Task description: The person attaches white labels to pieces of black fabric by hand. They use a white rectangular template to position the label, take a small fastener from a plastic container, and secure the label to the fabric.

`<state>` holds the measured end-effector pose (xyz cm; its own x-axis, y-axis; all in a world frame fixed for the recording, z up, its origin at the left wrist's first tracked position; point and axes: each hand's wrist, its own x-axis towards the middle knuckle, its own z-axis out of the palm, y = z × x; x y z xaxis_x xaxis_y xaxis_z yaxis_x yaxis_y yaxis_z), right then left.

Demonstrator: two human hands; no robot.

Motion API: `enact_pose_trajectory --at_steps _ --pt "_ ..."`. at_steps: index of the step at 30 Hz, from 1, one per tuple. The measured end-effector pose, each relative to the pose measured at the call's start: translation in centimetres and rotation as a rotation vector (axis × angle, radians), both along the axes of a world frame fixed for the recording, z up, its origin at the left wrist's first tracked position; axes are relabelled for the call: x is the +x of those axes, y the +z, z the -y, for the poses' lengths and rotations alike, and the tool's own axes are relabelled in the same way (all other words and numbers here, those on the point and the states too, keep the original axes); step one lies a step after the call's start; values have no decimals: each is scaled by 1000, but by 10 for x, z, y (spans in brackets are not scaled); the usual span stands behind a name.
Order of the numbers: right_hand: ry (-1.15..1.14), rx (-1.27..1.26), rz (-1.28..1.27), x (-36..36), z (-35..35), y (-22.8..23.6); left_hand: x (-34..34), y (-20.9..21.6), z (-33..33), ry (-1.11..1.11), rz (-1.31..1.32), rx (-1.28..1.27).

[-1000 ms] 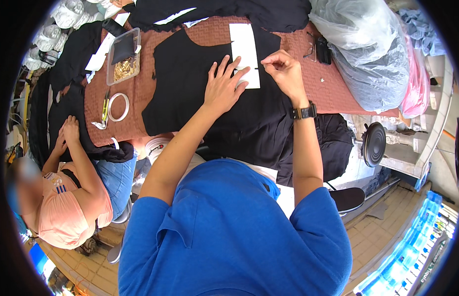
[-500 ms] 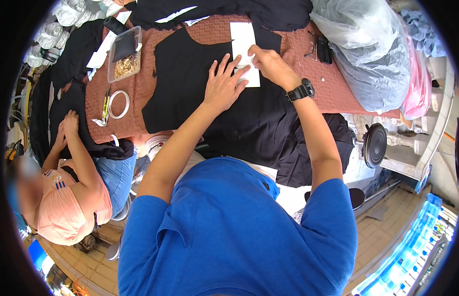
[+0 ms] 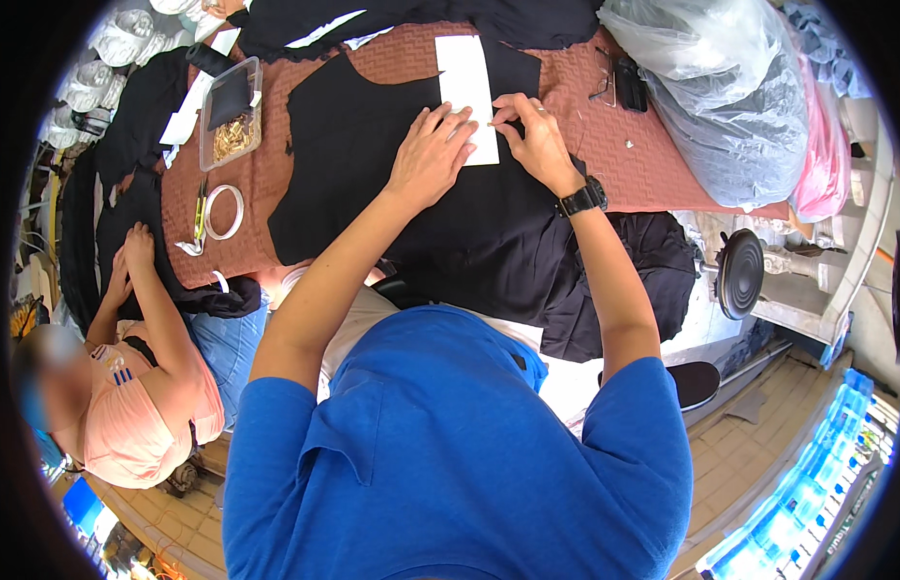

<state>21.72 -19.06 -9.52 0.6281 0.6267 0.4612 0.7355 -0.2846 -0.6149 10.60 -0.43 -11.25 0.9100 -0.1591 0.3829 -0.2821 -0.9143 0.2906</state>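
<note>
A white paper strip (image 3: pixel 466 72) lies on a black garment piece (image 3: pixel 363 124) with a curved neckline, spread on the table. My left hand (image 3: pixel 429 159) rests on the strip's left edge and the cloth, fingers stretched out. At the strip's right edge, my right hand (image 3: pixel 529 135) pinches thumb and forefinger together. A tiny pale-gold thing seems to show at those fingertips, too small to name. Black cloth from the garment hangs over the table's near edge in front of me.
A clear plastic box (image 3: pixel 230 113) holds small gold-coloured pieces. Near it are a white ring (image 3: pixel 224 212) and a yellow-handled tool (image 3: pixel 199 220). Large plastic bags (image 3: pixel 725 116) stand at the right, past glasses (image 3: pixel 605 82). A co-worker in a peach top (image 3: pixel 141 425) sits at the left.
My right hand has moved from the middle of the strip to its right edge, and its thumb and forefinger now meet in a pinch. My left hand stays on the strip.
</note>
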Motion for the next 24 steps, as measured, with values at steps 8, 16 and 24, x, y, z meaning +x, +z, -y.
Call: enact_pose_trajectory --at_steps 8,16,24 --pt "33 -27 -25 7 2 0 3 0 4 18 47 75" --pt "-84 108 -272 5 0 -8 3 3 7 22 31 132" --pt "-108 87 -300 8 -1 -13 3 3 9 25 66 91"
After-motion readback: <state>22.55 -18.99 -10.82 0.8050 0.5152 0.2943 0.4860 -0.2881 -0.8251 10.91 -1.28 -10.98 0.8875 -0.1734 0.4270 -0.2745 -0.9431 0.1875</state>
